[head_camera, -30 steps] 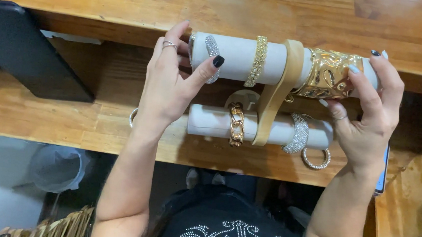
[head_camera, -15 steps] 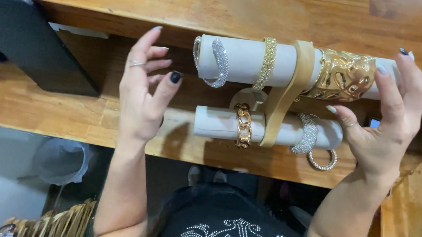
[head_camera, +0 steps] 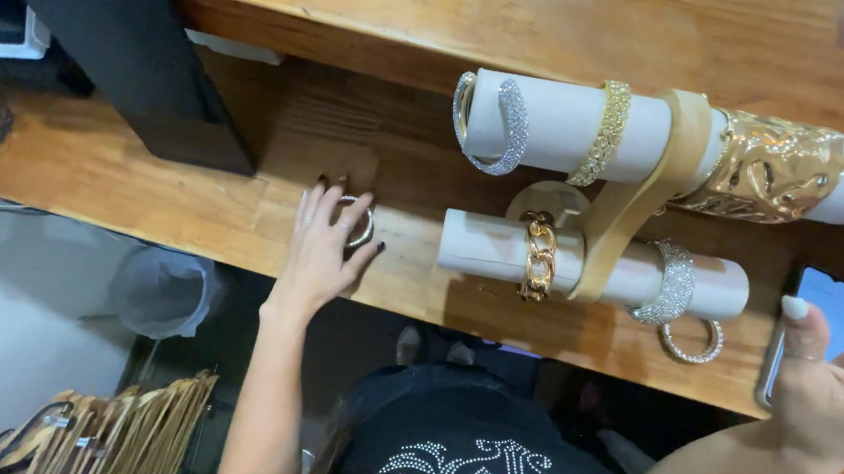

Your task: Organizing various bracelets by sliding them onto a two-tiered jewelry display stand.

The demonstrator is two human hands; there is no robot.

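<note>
Silver bangle [head_camera: 355,224] sits flat on the wooden tabletop [head_camera: 194,204], left of the two-bar bracelet stand [head_camera: 636,199]. Left hand [head_camera: 326,250] rests over it with loose fingers, not clenched, touching I think. It's thin, stiff, light and probably slick, so pinch the rim. Right hand [head_camera: 836,390] hovers open near a phone [head_camera: 817,318], holding nothing.

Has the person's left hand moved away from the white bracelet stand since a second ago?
Yes. The left hand has left the upper white roll of the bracelet stand, moving left and down to the wooden counter, where its fingers lie on a silver bangle.
</note>
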